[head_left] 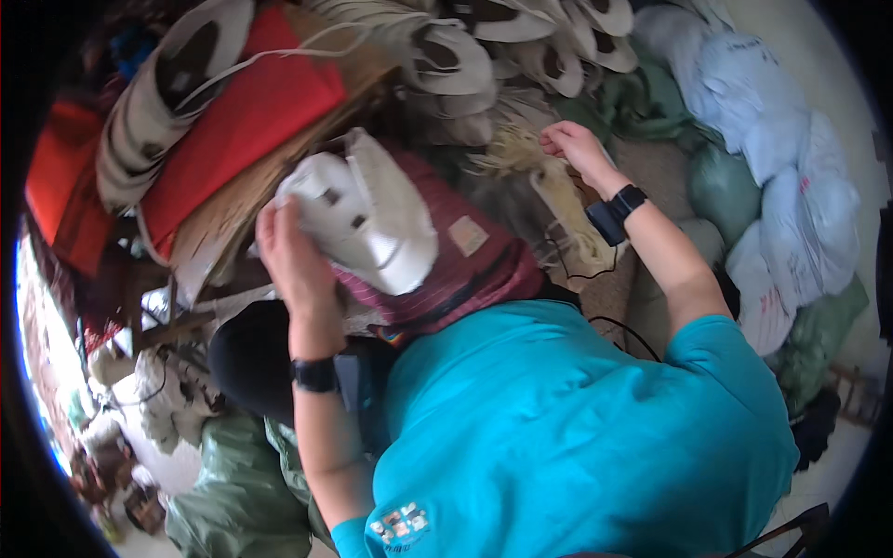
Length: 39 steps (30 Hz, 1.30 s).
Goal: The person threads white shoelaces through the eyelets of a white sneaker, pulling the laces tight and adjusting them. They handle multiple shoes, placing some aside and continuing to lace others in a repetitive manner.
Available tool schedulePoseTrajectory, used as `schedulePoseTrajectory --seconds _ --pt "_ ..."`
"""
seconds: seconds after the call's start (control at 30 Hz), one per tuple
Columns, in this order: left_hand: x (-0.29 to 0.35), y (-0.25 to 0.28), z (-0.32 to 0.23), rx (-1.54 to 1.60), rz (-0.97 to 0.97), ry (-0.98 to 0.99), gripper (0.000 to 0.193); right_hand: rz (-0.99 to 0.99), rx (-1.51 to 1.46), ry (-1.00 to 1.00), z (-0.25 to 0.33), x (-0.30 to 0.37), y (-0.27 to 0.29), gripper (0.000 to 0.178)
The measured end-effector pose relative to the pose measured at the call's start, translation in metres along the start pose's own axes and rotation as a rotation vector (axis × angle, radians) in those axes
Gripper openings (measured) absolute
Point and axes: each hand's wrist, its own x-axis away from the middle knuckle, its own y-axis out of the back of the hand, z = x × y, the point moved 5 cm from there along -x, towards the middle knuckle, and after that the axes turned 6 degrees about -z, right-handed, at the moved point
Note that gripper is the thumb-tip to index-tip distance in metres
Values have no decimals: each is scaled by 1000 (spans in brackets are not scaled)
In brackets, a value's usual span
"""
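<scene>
- I see the left hand point(293, 251) closed on the left edge of a white shoe piece point(395, 228); the piece is above the maroon cloth point(498, 265) over the lap, probably so that its open side faces the wearer.
- I read the cloth as there to keep the clothes clean; the stacked shoe pieces point(135, 153) lie on red cloth point(256, 116) at the left, I judge, for easy reach.
- The right hand point(572, 149) is raised, well apart from the left, near pale strands point(507, 153); its fingers curl, yet I cannot tell whether they pinch anything.
- The shoe piece looks pale, rounded at its lower end, with two small dark marks inside; its finer detail is blurred for me.
</scene>
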Motion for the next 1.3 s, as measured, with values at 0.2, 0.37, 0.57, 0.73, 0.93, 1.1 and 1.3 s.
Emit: schedulePoseTrajectory --seconds 0.2,0.37,0.57,0.73,0.93,1.1,1.3 --pt "-11 1 1 -340 -23 -280 24 -113 208 -131 -113 -1 54 23" --pt "-9 0 -1 -799 -32 -449 27 -195 423 -180 -183 -16 59 21" --pt "14 -11 -12 -401 32 -171 38 -310 338 -171 -182 -25 18 26" --pt "24 -8 -19 -442 81 -134 39 -392 697 -103 -159 -15 26 23" --pt "34 -2 -34 -666 -18 -501 28 -285 341 -73 -145 -7 46 22" --pt "75 -45 -65 -749 106 -813 21 115 -66 -347 -57 28 9 23" --pt "118 -97 -54 -634 894 -289 62 596 72 466 147 153 -105 14"
